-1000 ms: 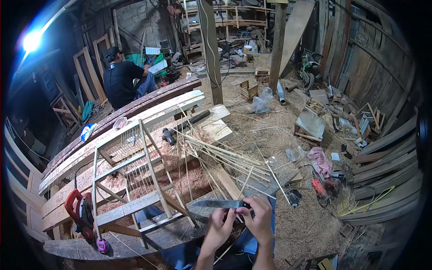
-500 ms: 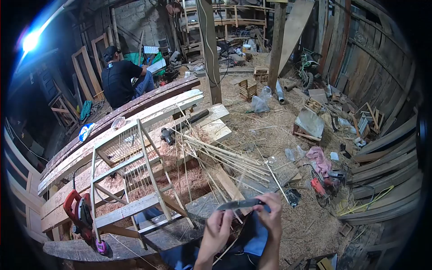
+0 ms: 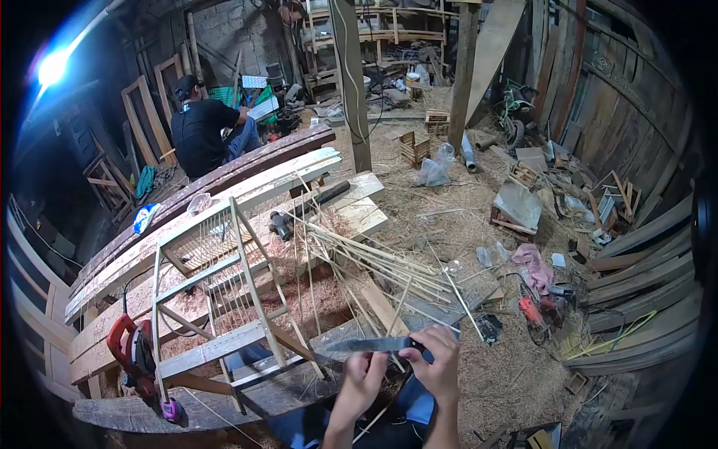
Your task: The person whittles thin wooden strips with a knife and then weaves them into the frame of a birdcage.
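A knife [image 3: 370, 345] with a broad dark blade lies level across the front, its tip pointing left. My right hand [image 3: 437, 359] is closed around the handle, thumb pressed near the base of the blade. Just under the blade's lower edge, my left hand [image 3: 364, 378] is closed in a pinch; what it pinches, if anything, I cannot tell. Beyond the hands, a pile of thin wooden sticks [image 3: 381, 262] spreads over the boards. To the left stands a wooden frame [image 3: 258, 299] strung with thin vertical rods.
A red power saw [image 3: 133, 348] sits at the left on the plank bench [image 3: 97, 340]. A hammer [image 3: 280, 224] rests among shavings. Another person [image 3: 202, 127] sits at the back left. A red power tool [image 3: 531, 310] and a pink cloth [image 3: 532, 269] lie on the floor at right.
The knife has turned from slanting up to the right to nearly level, its blade now showing broadside. My right hand has dropped slightly and moved a little left.
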The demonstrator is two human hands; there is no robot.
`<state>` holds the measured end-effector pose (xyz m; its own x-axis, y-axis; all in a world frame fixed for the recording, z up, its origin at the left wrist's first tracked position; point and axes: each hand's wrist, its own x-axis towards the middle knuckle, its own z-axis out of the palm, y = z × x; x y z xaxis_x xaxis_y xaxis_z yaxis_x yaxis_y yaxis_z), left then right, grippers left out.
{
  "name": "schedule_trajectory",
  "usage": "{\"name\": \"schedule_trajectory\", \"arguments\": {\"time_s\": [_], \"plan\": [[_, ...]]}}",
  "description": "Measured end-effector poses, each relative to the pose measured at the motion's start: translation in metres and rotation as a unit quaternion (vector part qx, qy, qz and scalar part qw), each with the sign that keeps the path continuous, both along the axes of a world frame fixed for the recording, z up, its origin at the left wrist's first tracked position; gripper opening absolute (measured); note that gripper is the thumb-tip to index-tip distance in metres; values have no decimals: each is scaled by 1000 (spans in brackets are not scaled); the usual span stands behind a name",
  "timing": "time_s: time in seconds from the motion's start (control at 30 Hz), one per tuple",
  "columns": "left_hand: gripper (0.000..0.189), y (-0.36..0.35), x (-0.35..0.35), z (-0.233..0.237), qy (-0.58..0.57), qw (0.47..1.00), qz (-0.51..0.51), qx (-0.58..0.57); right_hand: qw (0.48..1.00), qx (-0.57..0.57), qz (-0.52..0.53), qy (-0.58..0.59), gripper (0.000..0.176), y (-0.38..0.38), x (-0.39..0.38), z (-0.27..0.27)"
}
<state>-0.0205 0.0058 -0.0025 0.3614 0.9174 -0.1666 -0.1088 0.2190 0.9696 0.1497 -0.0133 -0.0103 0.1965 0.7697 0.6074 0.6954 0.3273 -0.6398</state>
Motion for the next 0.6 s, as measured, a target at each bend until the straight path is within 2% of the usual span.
{"name": "schedule_trajectory", "arguments": {"time_s": [0.07,0.17,0.23,0.33,0.6], "plan": [[20,-3,3,-1,6,1000,-3,-4,1000,12,-14,16,37,2,-5,1],[21,-4,7,-3,-50,999,-20,-2,1000,12,6,11,39,0,-4,0],[18,-4,7,1,73,994,-13,76,1000,24,-3,3,39,1,-3,-4],[17,-5,8,-1,134,982,4,133,1000,29,-6,3,38,0,-3,-5],[18,-7,11,19,169,968,25,185,999,19,5,29,35,7,-1,-14]]}}
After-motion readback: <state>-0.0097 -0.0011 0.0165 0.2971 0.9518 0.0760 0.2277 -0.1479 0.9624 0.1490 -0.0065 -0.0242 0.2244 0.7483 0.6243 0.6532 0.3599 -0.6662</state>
